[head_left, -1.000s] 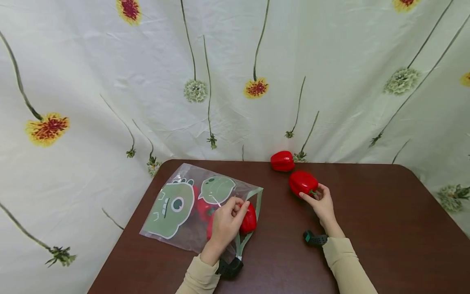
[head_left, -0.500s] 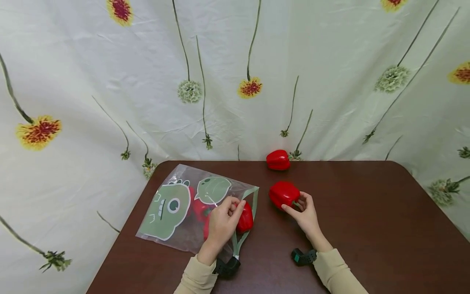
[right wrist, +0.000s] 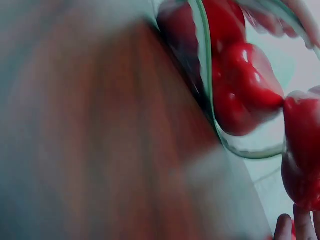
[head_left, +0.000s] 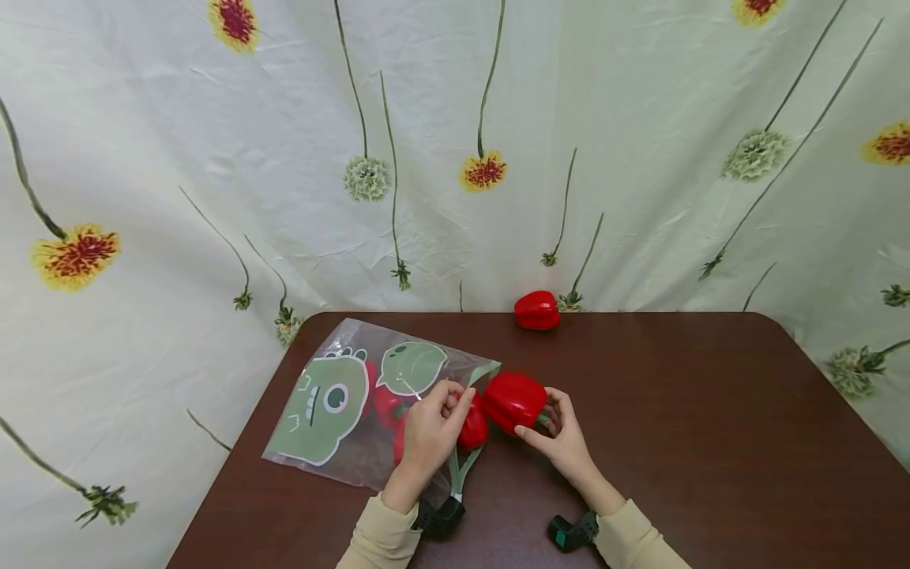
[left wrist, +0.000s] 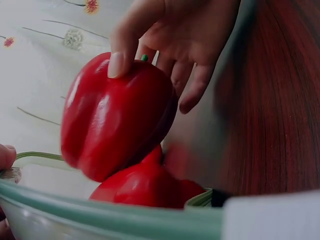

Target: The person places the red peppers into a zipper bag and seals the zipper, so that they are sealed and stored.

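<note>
The thumb and fingers of the right hand (head_left: 563,444) grasped a red pepper (head_left: 513,400) by its stem end; the left hand (head_left: 430,427) pinched the rim of the clear bag (head_left: 323,419). Since one second earlier, the pepper had moved from right of the bag to its mouth. Its stem pointed away from the bag, long axis roughly crosswise. A brown table (head_left: 697,427) supported the bag; a floral curtain (head_left: 604,103) hung beyond it.
</note>
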`<action>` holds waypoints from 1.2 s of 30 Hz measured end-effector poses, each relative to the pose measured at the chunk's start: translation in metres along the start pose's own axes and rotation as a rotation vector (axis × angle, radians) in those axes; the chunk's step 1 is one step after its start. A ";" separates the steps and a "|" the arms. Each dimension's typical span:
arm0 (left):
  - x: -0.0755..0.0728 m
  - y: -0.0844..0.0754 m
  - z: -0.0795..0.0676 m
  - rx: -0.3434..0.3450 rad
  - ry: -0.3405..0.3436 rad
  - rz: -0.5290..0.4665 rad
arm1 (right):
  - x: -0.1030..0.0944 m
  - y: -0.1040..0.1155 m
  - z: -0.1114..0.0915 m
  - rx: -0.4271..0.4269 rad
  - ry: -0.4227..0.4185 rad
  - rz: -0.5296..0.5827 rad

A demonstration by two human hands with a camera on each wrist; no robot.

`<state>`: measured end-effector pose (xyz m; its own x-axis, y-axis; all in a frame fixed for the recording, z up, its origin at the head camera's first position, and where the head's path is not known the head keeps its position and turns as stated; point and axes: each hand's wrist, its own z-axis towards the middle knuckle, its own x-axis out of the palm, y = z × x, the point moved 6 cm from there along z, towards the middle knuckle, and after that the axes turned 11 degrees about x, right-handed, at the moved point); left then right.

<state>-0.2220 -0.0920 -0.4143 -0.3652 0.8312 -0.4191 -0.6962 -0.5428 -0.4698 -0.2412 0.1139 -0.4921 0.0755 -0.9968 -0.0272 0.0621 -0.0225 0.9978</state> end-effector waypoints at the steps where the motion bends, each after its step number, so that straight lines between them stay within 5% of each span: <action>1: 0.000 0.000 0.000 0.001 0.004 0.000 | 0.002 0.000 -0.001 -0.005 0.006 0.001; 13: 0.004 -0.005 0.000 0.033 0.045 -0.029 | 0.038 0.033 -0.020 -0.044 0.002 0.007; 25: 0.006 -0.008 -0.001 0.009 0.058 -0.067 | 0.056 0.036 -0.017 -0.063 -0.144 0.053; 36: 0.005 -0.007 -0.001 0.059 0.020 -0.047 | 0.057 0.042 -0.019 -0.098 -0.260 0.018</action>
<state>-0.2185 -0.0845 -0.4138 -0.3196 0.8526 -0.4135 -0.7473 -0.4951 -0.4432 -0.2158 0.0574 -0.4531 -0.1801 -0.9835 0.0194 0.1601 -0.0098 0.9870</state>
